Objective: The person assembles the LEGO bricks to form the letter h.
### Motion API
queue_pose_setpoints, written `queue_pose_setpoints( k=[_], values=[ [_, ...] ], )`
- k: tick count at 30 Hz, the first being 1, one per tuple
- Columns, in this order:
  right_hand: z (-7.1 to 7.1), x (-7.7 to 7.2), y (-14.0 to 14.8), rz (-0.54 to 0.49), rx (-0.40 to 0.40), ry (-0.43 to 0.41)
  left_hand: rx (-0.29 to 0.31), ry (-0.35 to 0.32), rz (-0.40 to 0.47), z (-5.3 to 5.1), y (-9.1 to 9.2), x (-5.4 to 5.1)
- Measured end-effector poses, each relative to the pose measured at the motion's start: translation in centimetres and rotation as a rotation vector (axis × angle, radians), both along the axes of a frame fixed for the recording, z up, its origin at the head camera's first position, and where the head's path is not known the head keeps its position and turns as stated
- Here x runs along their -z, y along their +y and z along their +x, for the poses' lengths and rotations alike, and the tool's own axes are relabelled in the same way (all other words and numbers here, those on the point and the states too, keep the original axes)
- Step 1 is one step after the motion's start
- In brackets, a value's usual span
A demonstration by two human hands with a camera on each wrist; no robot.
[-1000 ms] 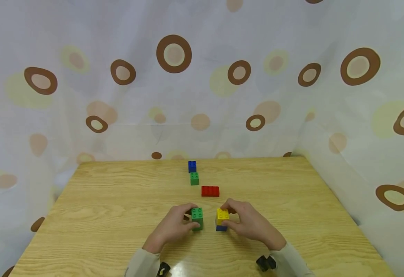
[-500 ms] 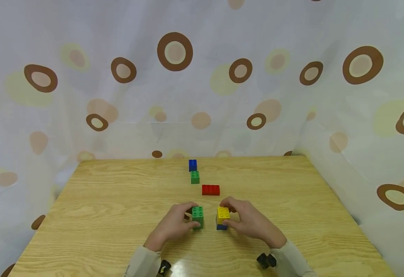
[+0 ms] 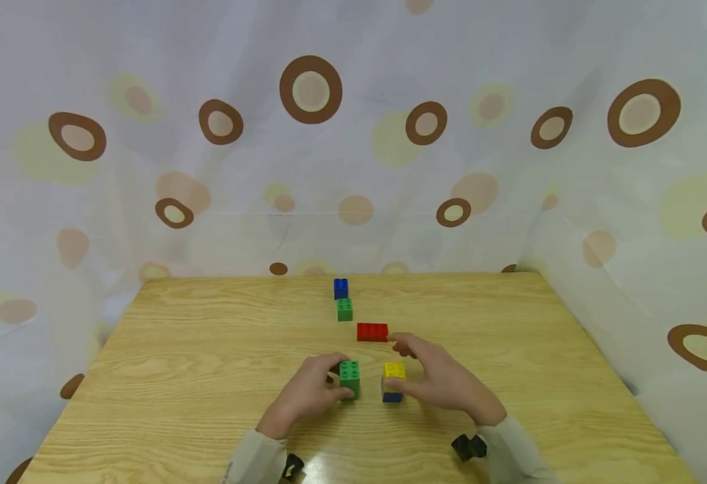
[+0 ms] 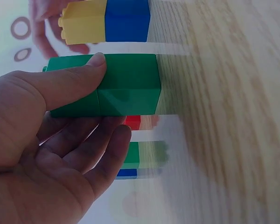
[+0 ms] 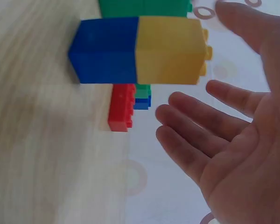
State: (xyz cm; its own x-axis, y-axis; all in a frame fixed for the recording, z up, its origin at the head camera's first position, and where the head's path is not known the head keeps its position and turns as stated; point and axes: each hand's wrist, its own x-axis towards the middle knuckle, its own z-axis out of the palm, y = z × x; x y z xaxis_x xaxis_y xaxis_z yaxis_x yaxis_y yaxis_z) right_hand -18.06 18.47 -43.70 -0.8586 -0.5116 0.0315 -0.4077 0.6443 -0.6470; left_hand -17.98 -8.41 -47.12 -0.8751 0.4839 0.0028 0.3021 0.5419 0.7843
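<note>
My left hand (image 3: 307,390) holds a stack of two green bricks (image 4: 130,86) between thumb and fingers; it stands upright on the table. Just to its right, a yellow brick (image 5: 170,51) sits on top of a blue brick (image 5: 105,51). My right hand (image 3: 444,376) is spread around this yellow and blue stack, its fingers apart from it in the right wrist view. Beyond the hands lies a long red brick (image 3: 373,332), close to the right fingertips in the head view.
Farther back on the wooden table (image 3: 208,323) stand a single green brick (image 3: 344,310) and, behind it, a blue brick (image 3: 341,289). A patterned curtain (image 3: 353,154) hangs along the table's back and sides.
My right hand has let go of the yellow and blue stack, its fingers opening away toward the back. The left hand keeps its hold on the green stack.
</note>
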Motion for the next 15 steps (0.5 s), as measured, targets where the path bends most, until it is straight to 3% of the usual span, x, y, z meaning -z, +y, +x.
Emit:
queue_pose_setpoints(
  k=[8, 15],
  values=[
    [-2.6, -1.4, -0.5, 0.009, 0.070, 0.168, -0.025, -0.035, 0.021, 0.2, 0.0, -0.2],
    [-5.7, -2.0, -1.6, 0.080, 0.041, 0.200, -0.036, -0.040, 0.009, 0.1, 0.2, -0.3]
  ],
)
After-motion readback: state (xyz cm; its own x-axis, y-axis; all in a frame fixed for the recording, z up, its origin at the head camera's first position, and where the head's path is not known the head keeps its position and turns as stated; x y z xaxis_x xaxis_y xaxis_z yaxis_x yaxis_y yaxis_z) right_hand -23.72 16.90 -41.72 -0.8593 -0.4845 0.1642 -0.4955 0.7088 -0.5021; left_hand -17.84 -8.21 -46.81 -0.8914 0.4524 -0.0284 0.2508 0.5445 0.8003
